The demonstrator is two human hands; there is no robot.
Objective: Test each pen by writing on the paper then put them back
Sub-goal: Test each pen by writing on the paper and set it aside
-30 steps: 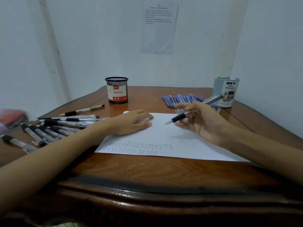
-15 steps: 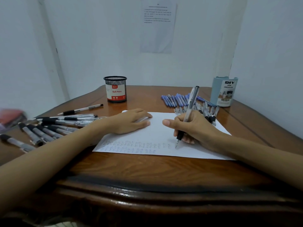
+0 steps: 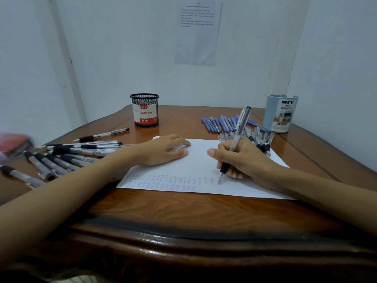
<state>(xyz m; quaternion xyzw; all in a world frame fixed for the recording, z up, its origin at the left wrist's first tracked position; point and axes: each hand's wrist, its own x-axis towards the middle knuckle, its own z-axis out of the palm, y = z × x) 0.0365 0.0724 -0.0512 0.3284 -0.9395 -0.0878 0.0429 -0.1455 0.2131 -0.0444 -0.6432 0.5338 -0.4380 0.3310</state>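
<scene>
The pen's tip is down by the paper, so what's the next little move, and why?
Probably a short test scribble just right of the last marks. The right hand grips the pen steeply, its tip at the end of a written row on the paper, and the left hand lies flat on the sheet, seemingly steadying it.

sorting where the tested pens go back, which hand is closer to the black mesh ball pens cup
Left. The left hand rests on the paper just in front of the mesh Ball Pens cup. The right hand, gripping a pen, is farther off to the cup's right.
</scene>
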